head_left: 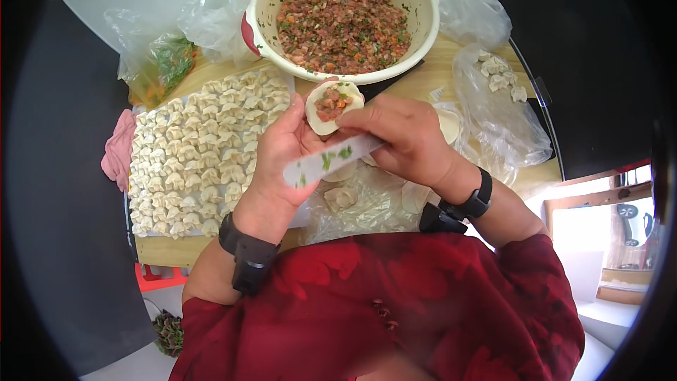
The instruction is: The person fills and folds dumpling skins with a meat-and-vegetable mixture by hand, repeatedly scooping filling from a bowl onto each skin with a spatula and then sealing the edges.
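Note:
My left hand (273, 159) cradles a round dumpling wrapper (315, 124), with a mound of meat filling (333, 104) in its middle. In my right hand (409, 134) is a flat, pale spatula (316, 168) with green herb bits stuck to its blade. The blade points left across my left palm, while my right fingertips are at the wrapper's right edge. Just beyond the wrapper stands a large cream basin (427, 21), holding minced meat filling (345, 25) flecked with herbs and orange bits.
Rows of folded dumplings (204, 148) cover a board at the left. Loose wrappers (341, 198) lie on a plastic sheet (374, 215) below my hands. Plastic bags (497, 113) and more dough pieces (497, 70) are at the right. A pink cloth (118, 152) hangs at the left edge.

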`<action>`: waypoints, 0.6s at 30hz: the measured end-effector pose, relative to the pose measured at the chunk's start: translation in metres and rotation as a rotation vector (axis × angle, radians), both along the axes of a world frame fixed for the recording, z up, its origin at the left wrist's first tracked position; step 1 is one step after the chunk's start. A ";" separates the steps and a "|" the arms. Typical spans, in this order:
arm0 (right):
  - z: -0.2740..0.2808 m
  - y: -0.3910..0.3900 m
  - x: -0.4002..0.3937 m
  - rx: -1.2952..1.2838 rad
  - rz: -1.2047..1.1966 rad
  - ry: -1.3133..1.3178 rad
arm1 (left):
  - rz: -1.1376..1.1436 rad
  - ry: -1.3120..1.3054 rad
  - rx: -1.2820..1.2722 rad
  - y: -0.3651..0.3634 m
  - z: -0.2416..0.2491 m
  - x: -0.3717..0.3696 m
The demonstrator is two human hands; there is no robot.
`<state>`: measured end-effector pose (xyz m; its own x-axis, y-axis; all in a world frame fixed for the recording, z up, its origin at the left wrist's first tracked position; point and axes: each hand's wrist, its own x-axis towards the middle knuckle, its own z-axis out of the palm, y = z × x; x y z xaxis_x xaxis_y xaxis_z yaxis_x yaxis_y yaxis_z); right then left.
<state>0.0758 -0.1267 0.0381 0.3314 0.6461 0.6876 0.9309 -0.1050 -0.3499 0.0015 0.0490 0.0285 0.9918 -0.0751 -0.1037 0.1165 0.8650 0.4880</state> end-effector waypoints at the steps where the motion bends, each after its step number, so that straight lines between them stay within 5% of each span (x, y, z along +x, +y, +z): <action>1: -0.001 0.002 0.000 0.078 0.020 0.125 | -0.015 -0.046 -0.034 0.000 -0.001 0.000; 2: 0.001 0.004 -0.002 0.080 0.018 0.127 | -0.017 -0.044 -0.033 -0.001 0.000 -0.001; 5: 0.018 0.006 -0.006 0.127 -0.073 0.792 | 0.101 0.041 0.183 -0.009 0.010 -0.002; 13: 0.013 0.014 0.009 0.154 -0.151 0.733 | 0.053 -0.073 0.595 -0.011 0.019 0.000; 18: 0.010 0.019 0.009 0.215 -0.127 0.792 | 0.115 -0.038 0.574 -0.009 0.008 0.004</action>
